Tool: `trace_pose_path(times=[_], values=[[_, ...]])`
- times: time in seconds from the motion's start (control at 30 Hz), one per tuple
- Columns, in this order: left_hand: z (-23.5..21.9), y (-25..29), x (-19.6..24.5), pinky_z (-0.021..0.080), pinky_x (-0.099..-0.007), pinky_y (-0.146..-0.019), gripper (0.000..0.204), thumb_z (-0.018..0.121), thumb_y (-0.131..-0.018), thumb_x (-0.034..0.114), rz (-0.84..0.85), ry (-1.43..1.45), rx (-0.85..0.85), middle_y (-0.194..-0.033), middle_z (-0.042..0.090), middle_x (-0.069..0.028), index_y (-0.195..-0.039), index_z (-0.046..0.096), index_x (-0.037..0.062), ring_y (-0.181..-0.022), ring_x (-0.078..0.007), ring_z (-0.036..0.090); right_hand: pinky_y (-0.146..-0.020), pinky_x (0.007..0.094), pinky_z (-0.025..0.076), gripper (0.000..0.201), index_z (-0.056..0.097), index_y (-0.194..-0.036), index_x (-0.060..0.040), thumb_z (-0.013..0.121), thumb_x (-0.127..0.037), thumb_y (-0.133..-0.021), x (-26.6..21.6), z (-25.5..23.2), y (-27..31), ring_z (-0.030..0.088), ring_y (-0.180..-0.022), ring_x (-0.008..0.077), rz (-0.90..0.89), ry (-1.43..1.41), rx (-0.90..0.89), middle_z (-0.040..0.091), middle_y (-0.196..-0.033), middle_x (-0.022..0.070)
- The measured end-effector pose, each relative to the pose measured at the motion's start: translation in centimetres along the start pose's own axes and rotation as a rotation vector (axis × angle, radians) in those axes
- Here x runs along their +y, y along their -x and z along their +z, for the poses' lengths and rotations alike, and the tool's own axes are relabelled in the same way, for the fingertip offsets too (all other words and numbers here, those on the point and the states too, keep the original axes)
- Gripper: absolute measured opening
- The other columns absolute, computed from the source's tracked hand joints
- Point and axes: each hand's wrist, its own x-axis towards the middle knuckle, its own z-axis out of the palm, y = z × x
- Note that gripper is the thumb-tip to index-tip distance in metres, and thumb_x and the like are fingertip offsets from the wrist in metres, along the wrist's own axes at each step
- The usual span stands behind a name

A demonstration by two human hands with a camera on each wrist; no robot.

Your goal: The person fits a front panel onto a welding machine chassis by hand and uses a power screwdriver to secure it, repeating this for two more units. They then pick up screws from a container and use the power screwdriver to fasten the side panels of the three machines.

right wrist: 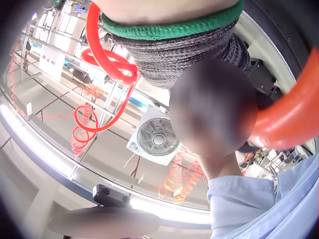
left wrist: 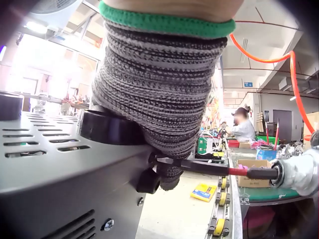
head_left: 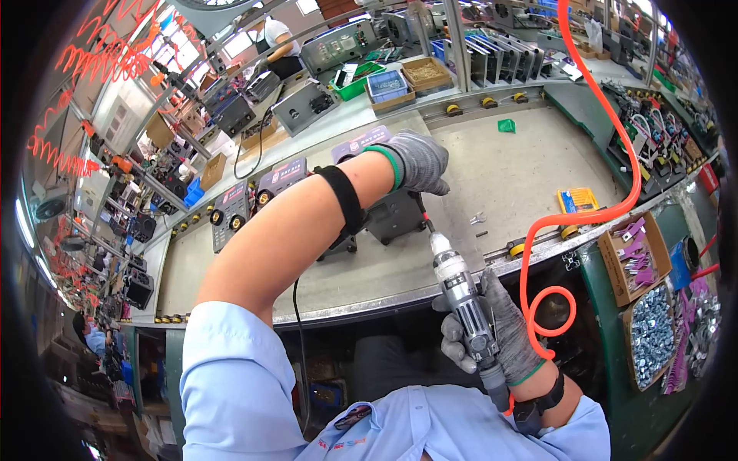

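Note:
My gloved left hand (head_left: 419,161) (left wrist: 159,84) is at the far end of a grey metal box (head_left: 396,219) (left wrist: 75,164), its fingers bent down over the edge; the thumb is hidden. In the left wrist view the box shows slots, screws and round black feet. My gloved right hand (head_left: 503,326) (right wrist: 189,55) grips a silver power screwdriver (head_left: 463,303) (left wrist: 299,172) with an orange hose. Its long bit (head_left: 427,219) (left wrist: 209,167) reaches the box's side beside the left fingers; whether it touches a screw cannot be made out.
More grey units (head_left: 283,175) stand left on the workbench (head_left: 507,165). A yellow packet (head_left: 578,201) lies at right, near cartons of purple parts (head_left: 634,257) and metal hardware (head_left: 652,334). The orange hose (head_left: 615,123) loops beside my right arm. Roller rails (head_left: 516,247) edge the bench.

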Motion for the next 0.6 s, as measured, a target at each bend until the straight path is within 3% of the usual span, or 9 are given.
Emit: trace_pose_path(times=[0.13,0.27,0.33,0.4,0.43,0.47,0.53,0.6], values=[[0.4,1.3,0.3,0.055,-0.0478,-0.083,0.052,0.064,-0.088,0.054,-0.017,-0.033,0.160,-0.094,0.074,-0.0189,-0.098,0.076,0.0044,-0.092,-0.0375,0.071,-0.039,0.0324,0.050,0.077,0.057,-0.122,0.0036,0.044,-0.069,-0.097,0.3,0.1,-0.3,0.062,-0.059,0.0266,0.022,-0.011,0.008,0.063,-0.078,0.0130],[1.7,6.1,0.9,0.054,-0.0473,-0.070,0.057,0.054,-0.095,0.055,-0.087,0.295,0.753,-0.073,0.069,-0.0166,-0.076,0.073,0.0045,-0.072,-0.0364,0.069,-0.041,0.0349,0.049,0.082,0.057,-0.131,0.0019,0.045,-0.071,-0.095,1.2,-0.3,0.2,0.060,-0.059,0.0301,-0.011,0.005,0.025,0.065,-0.077,0.0137],[4.4,10.8,3.1,0.053,-0.0463,-0.066,0.059,0.052,-0.097,0.055,-0.178,0.655,0.729,-0.067,0.067,-0.0160,-0.071,0.070,0.0056,-0.065,-0.0351,0.067,-0.041,0.0360,0.050,0.082,0.056,-0.131,0.0014,0.046,-0.071,-0.094,2.6,-2.0,0.7,0.060,-0.056,0.0315,-0.079,0.178,0.025,0.066,-0.077,0.0146],[11.4,13.1,4.8,0.053,-0.0454,-0.066,0.061,0.051,-0.097,0.057,-0.086,0.856,0.683,-0.068,0.067,-0.0164,-0.070,0.071,0.0064,-0.063,-0.0340,0.066,-0.043,0.0356,0.053,0.076,0.056,-0.130,0.0012,0.056,-0.065,-0.093,3.5,-4.1,0.8,0.063,-0.056,0.0329,-0.067,0.349,0.032,0.067,-0.077,0.0158],[15.4,14.2,6.3,0.053,-0.0443,-0.064,0.061,0.052,-0.097,0.056,-0.110,0.874,0.645,-0.066,0.067,-0.0153,-0.067,0.070,0.0062,-0.062,-0.0319,0.066,-0.045,0.0332,0.056,0.069,0.056,-0.128,-0.0001,0.067,-0.057,-0.090,4.1,-3.5,1.3,0.067,-0.060,0.0299,-0.160,0.615,0.151,0.068,-0.078,0.0152],[18.9,15.0,6.8,0.052,-0.0432,-0.063,0.061,0.053,-0.097,0.056,-0.126,0.892,0.606,-0.065,0.066,-0.0143,-0.064,0.069,0.0061,-0.061,-0.0298,0.066,-0.048,0.0295,0.058,0.070,0.054,-0.127,-0.0015,0.075,-0.054,-0.085,4.8,-2.3,1.5,0.069,-0.063,0.0230,-0.179,0.698,0.212,0.068,-0.078,0.0136],[23.8,16.2,5.0,0.053,-0.0406,-0.061,0.056,0.055,-0.097,0.053,-0.231,1.409,0.410,-0.060,0.064,-0.0094,-0.069,0.069,0.0068,-0.062,-0.0269,0.066,-0.049,0.0278,0.058,0.079,0.053,-0.125,-0.0025,0.077,-0.062,-0.080,5.9,-2.3,1.0,0.068,-0.063,0.0179,-0.139,0.834,0.224,0.067,-0.078,0.0113],[26.6,17.2,1.1,0.054,-0.0359,-0.063,0.040,0.057,-0.099,0.040,-0.633,2.275,0.212,-0.068,0.065,-0.0101,-0.090,0.069,0.0033,-0.074,-0.0282,0.068,-0.049,0.0270,0.058,0.082,0.053,-0.124,-0.0027,0.077,-0.065,-0.077,7.1,-1.9,-0.3,0.068,-0.063,0.0171,-0.109,0.891,0.247,0.066,-0.078,0.0105]])
